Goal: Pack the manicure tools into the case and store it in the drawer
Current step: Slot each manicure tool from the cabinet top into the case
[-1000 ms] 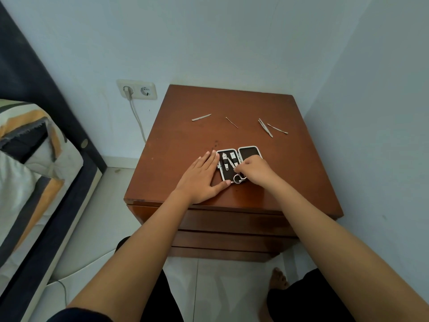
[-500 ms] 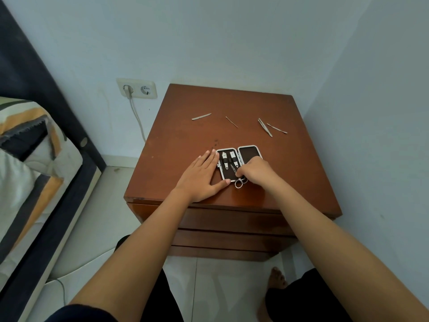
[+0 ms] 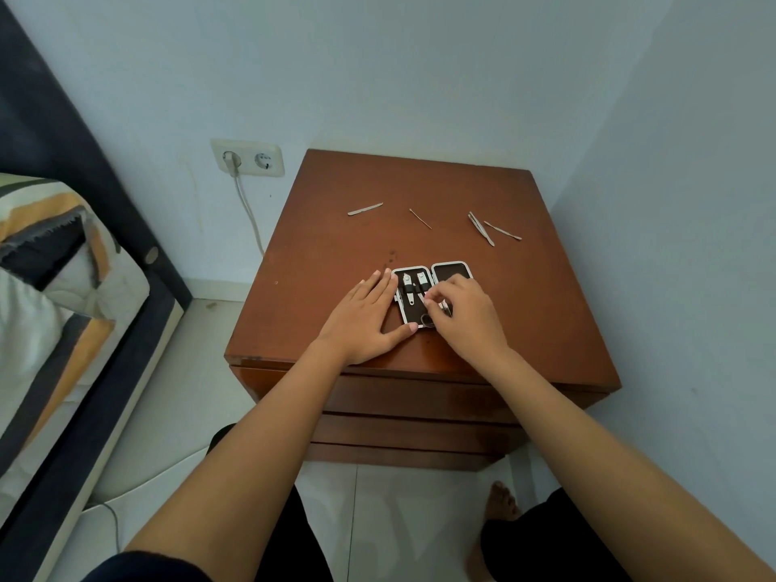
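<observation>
A small white-rimmed manicure case [image 3: 451, 270] lies open on the wooden nightstand [image 3: 336, 254], with clippers strapped in its left half. My left hand [image 3: 369, 317] lies flat beside the case, thumb against its near edge. My right hand [image 3: 466, 317] pinches small scissors [image 3: 427, 319] over the case's middle; only a ring handle shows. Loose on the far part of the top lie a nail file [image 3: 365, 209], a thin pin-like tool [image 3: 420, 218], tweezers [image 3: 481, 228] and a cuticle pusher [image 3: 502, 230]. Closed drawers [image 3: 411, 430] sit below the top.
A bed with a dark frame [image 3: 84, 262] and striped bedding stands to the left. A wall socket [image 3: 247, 158] with a plugged cable hangs left of the nightstand. The right wall is close. My knees and a bare foot [image 3: 499, 501] are on the tiled floor.
My right hand has shifted slightly up and left over the case, pushing the scissors further in. The left hand stays flat beside the case.
</observation>
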`<state>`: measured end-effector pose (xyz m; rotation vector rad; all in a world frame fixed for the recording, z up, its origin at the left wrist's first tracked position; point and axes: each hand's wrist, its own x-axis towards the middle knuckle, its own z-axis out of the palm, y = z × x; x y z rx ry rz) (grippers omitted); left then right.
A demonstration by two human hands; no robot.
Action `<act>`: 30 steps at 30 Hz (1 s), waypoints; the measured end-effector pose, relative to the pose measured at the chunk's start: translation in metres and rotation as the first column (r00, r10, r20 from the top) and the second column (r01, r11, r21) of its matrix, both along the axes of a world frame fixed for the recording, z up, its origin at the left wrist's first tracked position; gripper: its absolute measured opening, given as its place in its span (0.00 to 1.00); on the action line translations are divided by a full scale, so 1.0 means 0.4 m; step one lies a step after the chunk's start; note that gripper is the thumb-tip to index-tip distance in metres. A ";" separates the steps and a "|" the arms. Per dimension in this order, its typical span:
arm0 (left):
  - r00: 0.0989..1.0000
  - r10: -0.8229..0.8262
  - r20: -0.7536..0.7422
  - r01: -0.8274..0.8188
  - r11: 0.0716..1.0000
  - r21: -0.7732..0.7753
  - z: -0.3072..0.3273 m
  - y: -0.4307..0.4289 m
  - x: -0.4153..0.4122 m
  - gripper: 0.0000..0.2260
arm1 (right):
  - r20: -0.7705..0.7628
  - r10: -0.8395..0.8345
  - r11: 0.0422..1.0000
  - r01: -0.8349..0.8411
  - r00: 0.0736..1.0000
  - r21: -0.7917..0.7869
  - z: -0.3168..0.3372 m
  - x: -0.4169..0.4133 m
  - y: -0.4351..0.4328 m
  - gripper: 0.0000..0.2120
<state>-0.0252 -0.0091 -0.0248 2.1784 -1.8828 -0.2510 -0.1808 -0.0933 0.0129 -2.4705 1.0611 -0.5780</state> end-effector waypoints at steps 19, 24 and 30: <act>1.000 -0.003 0.011 0.003 1.000 0.027 -0.001 -0.002 0.003 0.45 | -0.028 0.133 0.990 -0.134 0.991 -0.039 -0.044 -0.040 -0.008 0.10; 1.000 0.006 0.014 -0.006 1.000 0.006 -0.002 -0.002 0.001 0.44 | 0.206 0.098 0.991 -0.115 0.974 0.073 -0.023 -0.040 -0.050 0.08; 0.999 0.035 -0.014 -0.035 0.999 -0.016 0.002 -0.001 -0.008 0.45 | 0.154 -0.253 0.964 0.237 0.955 0.116 0.029 -0.018 -0.260 0.14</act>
